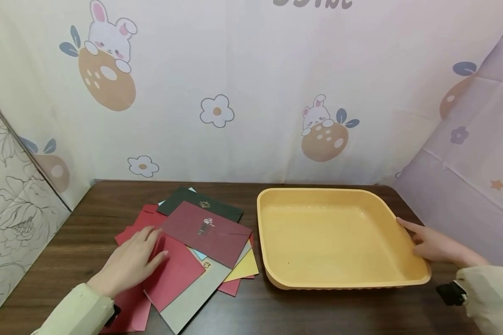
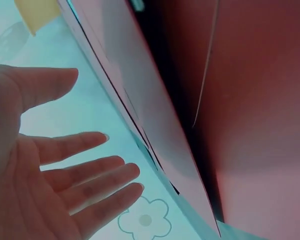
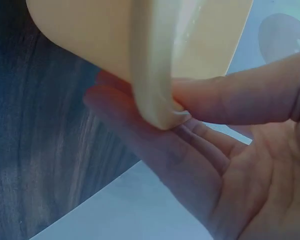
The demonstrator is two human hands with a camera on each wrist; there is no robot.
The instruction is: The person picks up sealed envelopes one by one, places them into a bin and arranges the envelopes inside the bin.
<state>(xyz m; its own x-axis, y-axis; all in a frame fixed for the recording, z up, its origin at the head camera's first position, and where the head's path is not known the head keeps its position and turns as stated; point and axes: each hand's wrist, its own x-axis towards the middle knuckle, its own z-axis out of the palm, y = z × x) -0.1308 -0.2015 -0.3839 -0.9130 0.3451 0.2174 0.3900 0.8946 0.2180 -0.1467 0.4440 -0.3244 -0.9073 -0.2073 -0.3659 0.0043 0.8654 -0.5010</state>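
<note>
In the head view, a loose pile of envelopes lies left of centre: a maroon one [image 1: 222,239] on top, a dark green one [image 1: 228,209] behind, a red one [image 1: 178,270], a beige one [image 1: 184,304] and a yellow one [image 1: 245,266]. My left hand [image 1: 127,263] is over the pile's left part, fingers spread and holding nothing; the left wrist view shows the hand [image 2: 65,165] beside the envelopes' edges. With my right hand [image 1: 438,246] I grip the right rim of a yellow tray [image 1: 327,242]; in the right wrist view the hand [image 3: 230,155] pinches that rim.
The brown wooden table [image 1: 272,309] carries both pile and tray. A pale curtain [image 1: 260,153] with rabbit and flower prints hangs behind the table, with further patterned cloth at the left and right sides.
</note>
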